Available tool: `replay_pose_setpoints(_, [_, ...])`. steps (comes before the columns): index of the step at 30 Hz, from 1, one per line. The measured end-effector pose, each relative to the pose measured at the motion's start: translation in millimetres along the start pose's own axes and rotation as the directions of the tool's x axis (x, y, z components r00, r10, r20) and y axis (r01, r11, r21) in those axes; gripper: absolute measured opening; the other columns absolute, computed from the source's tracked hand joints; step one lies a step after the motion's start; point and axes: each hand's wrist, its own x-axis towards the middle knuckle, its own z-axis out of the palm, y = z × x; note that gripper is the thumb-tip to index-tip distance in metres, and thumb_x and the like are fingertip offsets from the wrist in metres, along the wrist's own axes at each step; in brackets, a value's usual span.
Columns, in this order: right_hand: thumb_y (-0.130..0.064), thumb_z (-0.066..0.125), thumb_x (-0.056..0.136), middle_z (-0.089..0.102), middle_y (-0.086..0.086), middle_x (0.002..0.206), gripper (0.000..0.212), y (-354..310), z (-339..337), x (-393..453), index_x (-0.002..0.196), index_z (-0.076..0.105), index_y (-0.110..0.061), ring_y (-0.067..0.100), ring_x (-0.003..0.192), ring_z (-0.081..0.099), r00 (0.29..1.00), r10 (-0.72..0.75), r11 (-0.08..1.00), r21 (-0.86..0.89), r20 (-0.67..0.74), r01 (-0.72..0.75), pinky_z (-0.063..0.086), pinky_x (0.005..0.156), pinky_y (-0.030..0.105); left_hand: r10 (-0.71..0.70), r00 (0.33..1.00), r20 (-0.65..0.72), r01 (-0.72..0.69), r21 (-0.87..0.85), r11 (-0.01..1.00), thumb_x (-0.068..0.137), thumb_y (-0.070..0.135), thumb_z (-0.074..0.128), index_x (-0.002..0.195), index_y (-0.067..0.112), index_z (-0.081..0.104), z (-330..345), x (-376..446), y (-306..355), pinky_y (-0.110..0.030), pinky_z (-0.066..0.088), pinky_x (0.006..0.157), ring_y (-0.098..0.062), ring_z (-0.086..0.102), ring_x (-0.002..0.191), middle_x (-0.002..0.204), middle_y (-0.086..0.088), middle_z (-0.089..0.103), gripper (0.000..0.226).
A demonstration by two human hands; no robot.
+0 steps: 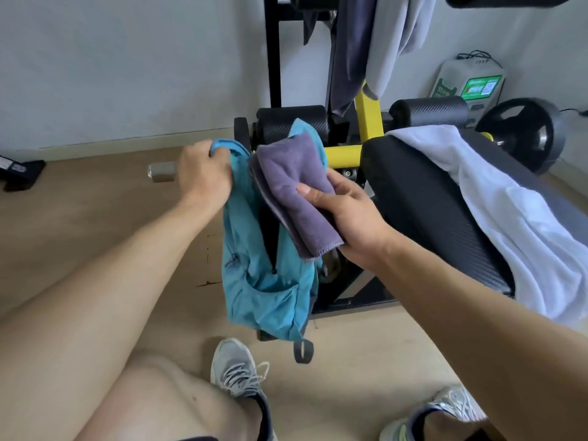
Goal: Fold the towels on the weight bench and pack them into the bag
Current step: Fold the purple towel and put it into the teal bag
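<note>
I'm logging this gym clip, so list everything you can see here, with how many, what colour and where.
bag: one, teal, hanging from the left hand, mouth open
folded towel: one, purple, at the bag's mouth
white towel: one, unfolded, draped over the bench
bench: one, black pad, yellow frame, right
hanging cloths: several, grey and dark, on the rack behind
weight plate: one, black, far right
shoes: two, grey, on the floor
left hand: grips the bag's top edge
right hand: holds the folded towel

A single wide-angle head-worn camera looks forward and steeply down, close over the person's arms, with the floor (95,218) beneath and wall (127,58) ahead.
</note>
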Motion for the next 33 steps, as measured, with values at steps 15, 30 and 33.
replay_pose_setpoints(15, [-0.031, 0.073, 0.085, 0.071, -0.002, 0.114, 0.036, 82, -71, -38, 0.120, 0.065, -0.026, 0.020, 0.103, 0.068, 0.795, 0.095, 0.931, -0.228, -0.600, -0.283, 0.054, 0.098, 0.044, -0.328, 0.795, 0.511, 0.348, 0.059, 0.936, 0.093, -0.009, 0.034, 0.069, 0.014, 0.033, 32, -36, -2, -0.022, 0.035, 0.051, -0.020, 0.032, 0.064, 0.071, -0.004, 0.033, 0.033])
replay_pose_setpoints(30, [-0.018, 0.065, 0.089, 0.070, -0.011, 0.088, 0.014, 88, -61, -70, 0.095, 0.061, -0.030, 0.007, 0.083, 0.066, 0.964, -0.069, 0.784, -0.612, -0.256, -0.107, 0.054, 0.072, 0.026, -0.390, 0.729, 0.563, 0.051, 0.522, 0.851, 0.087, 0.004, 0.055, 0.163, 0.021, -0.006, 69, -38, -49, -0.042, 0.059, 0.082, -0.037, 0.054, 0.125, 0.159, -0.014, 0.032, 0.098])
replay_pose_setpoints(33, [-0.015, 0.065, 0.091, 0.069, -0.016, 0.090, 0.020, 87, -67, -76, 0.101, 0.061, -0.032, 0.003, 0.084, 0.065, 0.978, -0.072, 0.731, -0.678, -0.194, -0.081, 0.051, 0.070, 0.017, -0.381, 0.713, 0.588, -0.016, 0.558, 0.830, 0.086, -0.004, 0.046, 0.163, 0.018, 0.007, 72, -31, -63, -0.037, 0.059, 0.085, -0.031, 0.060, 0.105, 0.142, -0.016, 0.048, 0.089])
